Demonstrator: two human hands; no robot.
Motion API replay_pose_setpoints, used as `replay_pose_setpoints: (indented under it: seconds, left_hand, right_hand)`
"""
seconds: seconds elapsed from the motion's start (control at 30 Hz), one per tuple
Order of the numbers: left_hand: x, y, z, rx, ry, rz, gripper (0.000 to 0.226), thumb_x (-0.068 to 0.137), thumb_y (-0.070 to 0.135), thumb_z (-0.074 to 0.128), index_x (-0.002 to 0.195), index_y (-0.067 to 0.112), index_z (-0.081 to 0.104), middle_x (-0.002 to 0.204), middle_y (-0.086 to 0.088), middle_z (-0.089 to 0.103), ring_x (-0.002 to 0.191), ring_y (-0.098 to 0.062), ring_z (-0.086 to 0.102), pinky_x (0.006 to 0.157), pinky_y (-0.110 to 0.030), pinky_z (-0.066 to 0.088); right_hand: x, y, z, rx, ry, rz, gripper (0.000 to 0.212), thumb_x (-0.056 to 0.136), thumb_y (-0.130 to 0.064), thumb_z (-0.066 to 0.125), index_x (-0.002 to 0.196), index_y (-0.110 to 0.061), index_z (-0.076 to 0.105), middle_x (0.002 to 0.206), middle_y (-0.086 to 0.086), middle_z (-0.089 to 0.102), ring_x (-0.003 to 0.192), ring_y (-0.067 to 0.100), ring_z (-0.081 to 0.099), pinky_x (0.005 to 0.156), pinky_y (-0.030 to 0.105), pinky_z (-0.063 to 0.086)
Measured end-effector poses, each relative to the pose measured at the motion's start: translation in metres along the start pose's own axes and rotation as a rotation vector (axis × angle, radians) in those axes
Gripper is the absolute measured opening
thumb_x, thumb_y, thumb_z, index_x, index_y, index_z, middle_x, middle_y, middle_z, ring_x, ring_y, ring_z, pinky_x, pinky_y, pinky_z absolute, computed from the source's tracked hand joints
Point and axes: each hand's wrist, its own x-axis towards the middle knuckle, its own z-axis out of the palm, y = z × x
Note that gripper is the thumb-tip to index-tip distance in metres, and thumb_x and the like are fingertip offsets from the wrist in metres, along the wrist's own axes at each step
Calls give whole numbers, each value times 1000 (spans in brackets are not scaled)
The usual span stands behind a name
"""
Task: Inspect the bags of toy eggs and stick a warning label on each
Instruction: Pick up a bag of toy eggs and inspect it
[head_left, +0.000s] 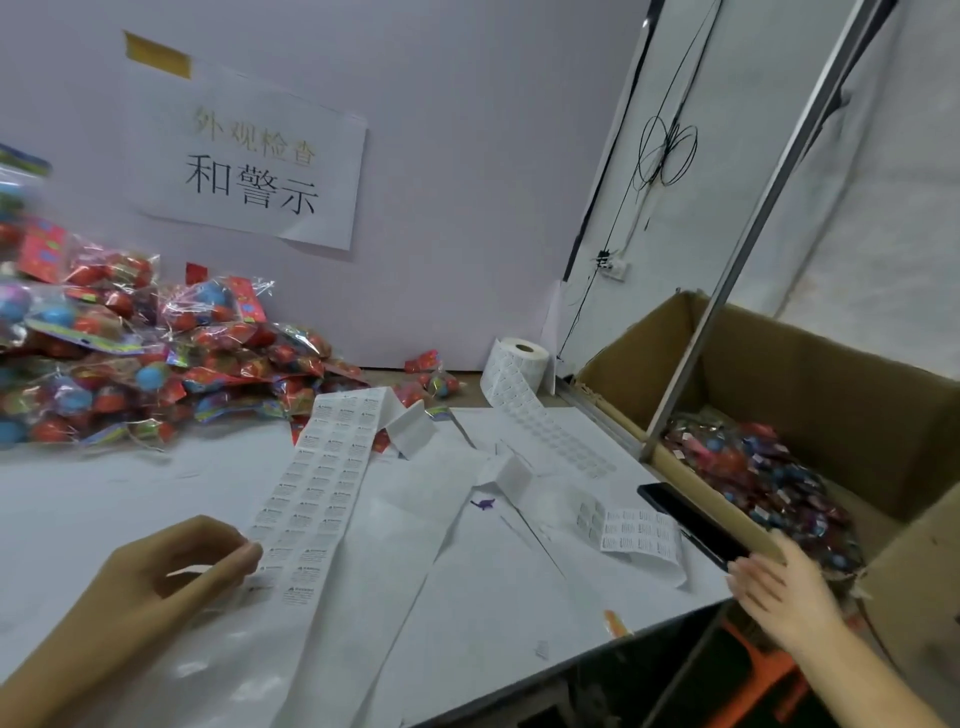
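A pile of clear bags of toy eggs (130, 364), red and blue, lies at the back left of the white table (493, 597). A long strip of warning labels (322, 488) runs from the pile toward me. My left hand (171, 566) is curled at the strip's left edge, thumb and fingertips pinching there; whether they pinch one label or the backing I cannot tell. My right hand (784, 587) hovers with relaxed fingers by the near rim of a cardboard box (810, 374), holding nothing. Inside the box lie more bags of eggs (753, 467).
A label roll (519, 358) stands at the back, its tail trailing across the table. A small sheet of barcode labels (639, 535) and a black phone (691, 525) lie near the right edge. A metal frame post (727, 291) rises beside the box. A paper sign (249, 171) hangs on the wall.
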Motion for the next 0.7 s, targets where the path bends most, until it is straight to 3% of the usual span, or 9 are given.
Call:
replay_pose_setpoints:
  seconds: [0.07,0.13,0.3,0.47,0.57,0.63,0.7]
  left_hand:
    - [1,4,0,-114,7,37,60,82,70,72,110,17,73,94,2,78,86,-14,76,71,-24,62]
    - [2,15,0,-80,29,3,60,79,71,72,106,18,75,90,1,78,84,-13,75,70,-21,60]
    - [-1,38,1,-155,75,-6,22,82,41,74,92,22,78,82,-2,77,79,-18,74,71,-24,59]
    - [-6,52,4,-190,137,-65,13,90,13,75,77,11,75,77,-6,76,72,-14,74,64,-14,54]
    - [-5,57,1,-131,196,-74,16,88,7,78,74,13,75,74,-5,75,71,-17,73,65,-26,57]
    - [-3,53,-4,-68,278,-98,19,88,1,73,75,15,73,72,-3,75,70,-17,72,64,-32,55]
    - [-1,46,-9,-41,354,-147,25,86,-10,67,75,12,71,69,-4,74,66,-18,70,60,-29,56]
  right_hand:
    - [-13,17,16,-154,-126,-93,38,100,-36,58,122,-5,64,100,14,68,87,27,64,80,41,51]
    - [-29,41,46,-392,-250,-235,26,98,-31,63,105,-7,69,89,12,69,78,26,64,71,38,52]
    - [-103,87,144,-749,-777,-722,11,95,-18,69,84,-19,72,75,-6,71,71,4,66,66,17,48]
    - [-191,146,238,-876,-1252,-917,10,93,-23,69,95,-16,76,91,-4,75,78,0,63,71,7,45]
    - [-237,178,281,-813,-1385,-977,14,91,-32,66,92,-22,76,88,-5,75,79,3,66,74,17,52]
    - [-256,199,301,-764,-1404,-893,20,91,-39,63,88,-22,74,83,-6,73,77,8,67,77,30,57]
    - [-259,221,308,-721,-1385,-808,28,94,-43,62,86,-18,72,81,-5,70,77,12,66,79,34,55]
